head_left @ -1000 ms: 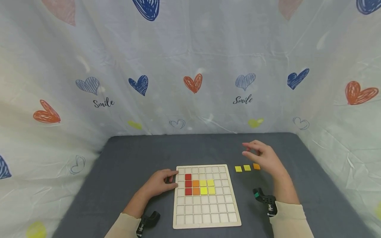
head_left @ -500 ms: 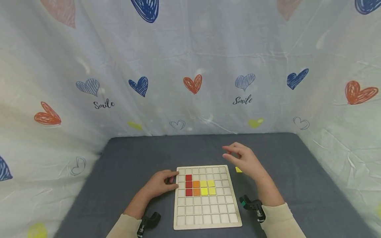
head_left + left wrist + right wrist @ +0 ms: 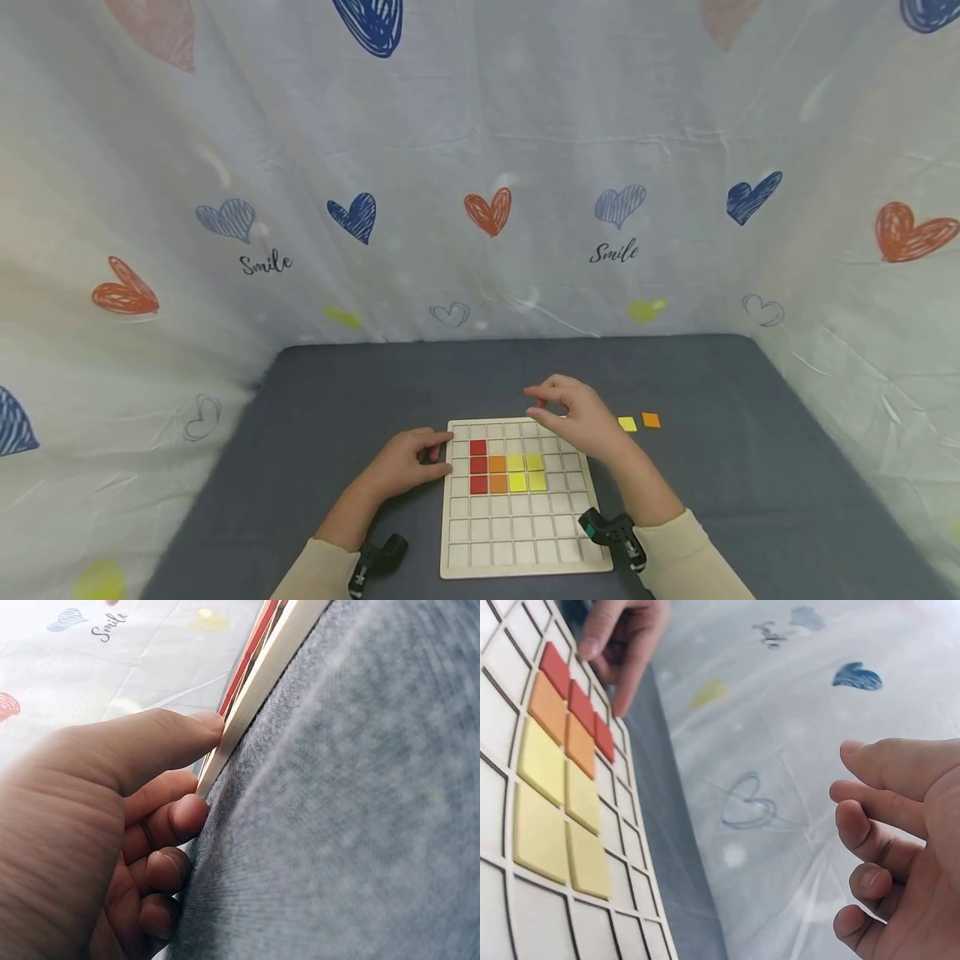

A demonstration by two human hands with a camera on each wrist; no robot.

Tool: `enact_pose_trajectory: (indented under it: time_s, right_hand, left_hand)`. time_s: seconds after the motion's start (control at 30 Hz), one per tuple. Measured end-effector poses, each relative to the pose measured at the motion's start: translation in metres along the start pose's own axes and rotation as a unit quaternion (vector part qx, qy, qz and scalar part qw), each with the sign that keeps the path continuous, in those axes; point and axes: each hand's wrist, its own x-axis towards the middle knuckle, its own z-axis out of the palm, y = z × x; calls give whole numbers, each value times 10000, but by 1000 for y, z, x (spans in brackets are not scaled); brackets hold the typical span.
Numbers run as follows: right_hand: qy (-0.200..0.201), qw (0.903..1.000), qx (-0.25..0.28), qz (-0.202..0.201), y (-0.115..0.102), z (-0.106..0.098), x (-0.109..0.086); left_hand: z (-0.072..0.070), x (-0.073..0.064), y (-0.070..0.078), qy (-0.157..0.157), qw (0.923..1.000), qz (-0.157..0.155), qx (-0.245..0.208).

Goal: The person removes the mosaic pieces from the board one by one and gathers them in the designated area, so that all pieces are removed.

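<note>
A pale wooden grid board [image 3: 530, 550] lies on the table, with red tiles [image 3: 478, 466], orange tiles [image 3: 498, 473] and yellow tiles [image 3: 527, 473] set in its squares. My left hand [image 3: 405, 461] touches the board's left edge with thumb and index finger, set apart along it; the other fingers are bent, as the left wrist view shows. Over the board's upper right corner hovers my right hand [image 3: 576, 417]. In the right wrist view its fingers [image 3: 889, 802] are loosely bent, thumb and index apart, with nothing between them.
On the table right of the board lie a loose yellow tile [image 3: 627, 424] and a loose orange tile [image 3: 651, 420]. A dark grey cloth [image 3: 360, 383] covers the table. Behind it hangs a white curtain [image 3: 420, 267] printed with hearts.
My right hand has moved left, from above the loose tiles to the board's upper right corner. One loose yellow tile seen earlier is out of sight now. The left hand stays at the edge.
</note>
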Motion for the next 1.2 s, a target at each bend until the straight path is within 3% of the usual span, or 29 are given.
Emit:
enact_pose_trajectory:
  time_s: [0.37, 0.73, 1.2]
  right_hand:
    - [-602, 9975, -337, -145, -6, 35, 14]
    - [-1396, 9855, -904, -330, -4, 64, 27]
    - [-1685, 9690, -1800, -174, -2, 82, 31]
  left_hand:
    - [-1, 0, 1, 4, 10000, -58, -36]
    - [-5, -1, 1, -47, 10000, 0, -80]
    - [-5, -1, -1, -79, 9998, 98, -141]
